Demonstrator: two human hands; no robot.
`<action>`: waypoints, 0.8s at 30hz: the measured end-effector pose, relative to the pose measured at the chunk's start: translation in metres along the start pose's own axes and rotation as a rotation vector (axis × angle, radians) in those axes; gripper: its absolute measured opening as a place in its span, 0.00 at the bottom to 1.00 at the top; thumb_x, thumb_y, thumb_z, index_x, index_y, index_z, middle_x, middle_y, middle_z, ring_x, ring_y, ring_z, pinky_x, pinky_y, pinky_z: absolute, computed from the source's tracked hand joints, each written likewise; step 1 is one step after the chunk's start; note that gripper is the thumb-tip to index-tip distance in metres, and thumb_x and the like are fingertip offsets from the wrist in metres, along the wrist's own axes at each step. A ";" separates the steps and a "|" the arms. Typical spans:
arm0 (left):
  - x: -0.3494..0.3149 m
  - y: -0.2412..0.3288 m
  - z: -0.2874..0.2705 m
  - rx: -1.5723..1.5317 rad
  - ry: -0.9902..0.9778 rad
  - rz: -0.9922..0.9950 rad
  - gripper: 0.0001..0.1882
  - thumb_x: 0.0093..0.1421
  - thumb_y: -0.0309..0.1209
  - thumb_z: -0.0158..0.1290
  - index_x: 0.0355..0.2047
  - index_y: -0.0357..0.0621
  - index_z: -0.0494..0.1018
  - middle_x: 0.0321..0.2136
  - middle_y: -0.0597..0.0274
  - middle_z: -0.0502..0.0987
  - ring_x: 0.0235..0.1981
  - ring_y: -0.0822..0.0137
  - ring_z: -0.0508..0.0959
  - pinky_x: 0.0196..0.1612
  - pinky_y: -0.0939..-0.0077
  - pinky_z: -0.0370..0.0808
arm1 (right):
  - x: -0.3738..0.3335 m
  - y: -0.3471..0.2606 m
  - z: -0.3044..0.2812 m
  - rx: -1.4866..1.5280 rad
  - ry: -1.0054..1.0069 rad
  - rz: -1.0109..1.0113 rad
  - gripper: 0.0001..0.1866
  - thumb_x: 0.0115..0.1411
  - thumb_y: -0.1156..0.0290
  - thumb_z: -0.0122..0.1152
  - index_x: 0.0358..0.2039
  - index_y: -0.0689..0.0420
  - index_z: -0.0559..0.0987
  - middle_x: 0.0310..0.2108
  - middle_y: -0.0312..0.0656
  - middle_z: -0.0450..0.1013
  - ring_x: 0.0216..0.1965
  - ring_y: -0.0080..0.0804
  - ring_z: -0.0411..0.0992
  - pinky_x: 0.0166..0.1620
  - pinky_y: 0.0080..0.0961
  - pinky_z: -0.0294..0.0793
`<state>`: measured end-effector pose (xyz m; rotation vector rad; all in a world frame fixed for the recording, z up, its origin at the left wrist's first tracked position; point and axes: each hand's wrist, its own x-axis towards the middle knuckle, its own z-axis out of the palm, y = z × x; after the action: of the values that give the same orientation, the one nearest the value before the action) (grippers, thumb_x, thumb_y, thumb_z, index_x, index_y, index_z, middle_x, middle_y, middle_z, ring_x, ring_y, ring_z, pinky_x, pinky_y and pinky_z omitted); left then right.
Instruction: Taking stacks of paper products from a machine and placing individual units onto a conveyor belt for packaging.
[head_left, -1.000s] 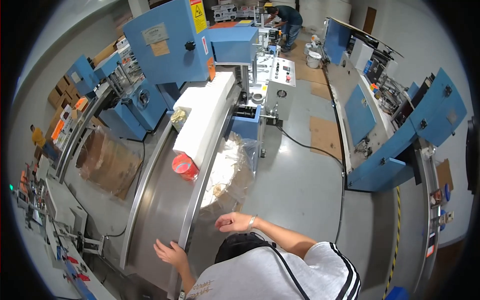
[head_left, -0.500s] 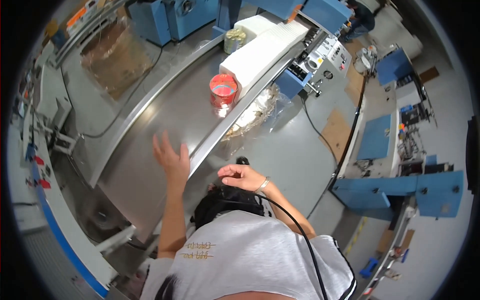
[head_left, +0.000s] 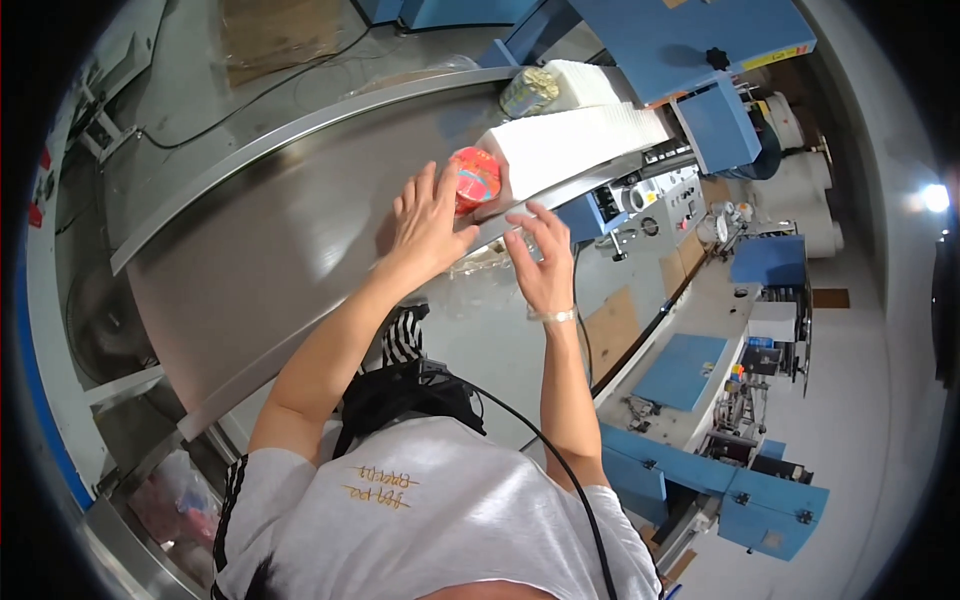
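Observation:
A red round container [head_left: 477,178] with a pale blue band stands on the metal table [head_left: 250,230], against the near end of a long white stack of thin sheets [head_left: 560,145]. My left hand [head_left: 428,228] is at the container's left side, palm down and fingers stretched out. Its fingertips lie right beside the container; whether they touch it I cannot tell. My right hand [head_left: 545,265], with a bracelet at the wrist, hovers past the table's near edge, by the stack's end. Its fingers are spread and slightly bent, holding nothing.
A second, greenish round container [head_left: 530,92] stands beyond the stack. Raised metal rails [head_left: 300,135] edge the table. A blue machine [head_left: 715,130] stands at the stack's far end. On the right is a workbench with a blue panel [head_left: 682,372]. A black cable [head_left: 545,435] runs down my front.
Both hands have moved forward and to the right; the left came up to the red container, the right rose to the table's edge. My view has turned and shifted.

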<state>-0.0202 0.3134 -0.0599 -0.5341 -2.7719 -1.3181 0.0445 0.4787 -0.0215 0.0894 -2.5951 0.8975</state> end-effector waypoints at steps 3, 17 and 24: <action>0.018 0.005 0.013 -0.005 0.005 -0.017 0.50 0.44 0.38 0.64 0.63 0.42 0.49 0.61 0.39 0.53 0.60 0.42 0.55 0.59 0.48 0.54 | 0.033 0.020 0.004 -0.132 -0.009 -0.140 0.14 0.51 0.66 0.64 0.40 0.47 0.81 0.55 0.51 0.64 0.57 0.52 0.58 0.57 0.43 0.58; 0.046 -0.012 0.026 -0.083 0.025 0.008 0.46 0.43 0.35 0.65 0.59 0.35 0.54 0.54 0.44 0.64 0.53 0.47 0.68 0.53 0.55 0.66 | 0.064 0.065 0.014 -0.384 -0.114 -0.231 0.18 0.48 0.69 0.63 0.43 0.45 0.80 0.59 0.47 0.61 0.59 0.54 0.56 0.57 0.45 0.56; 0.035 -0.025 -0.015 -0.082 0.095 -0.165 0.45 0.42 0.29 0.65 0.59 0.35 0.55 0.52 0.43 0.64 0.53 0.44 0.67 0.54 0.59 0.67 | 0.065 0.074 0.009 -0.430 -0.118 -0.229 0.18 0.51 0.66 0.64 0.45 0.41 0.80 0.59 0.47 0.61 0.61 0.51 0.54 0.59 0.45 0.53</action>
<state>-0.0631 0.2976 -0.0630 -0.2426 -2.7444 -1.4535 -0.0322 0.5366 -0.0458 0.3193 -2.7526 0.2527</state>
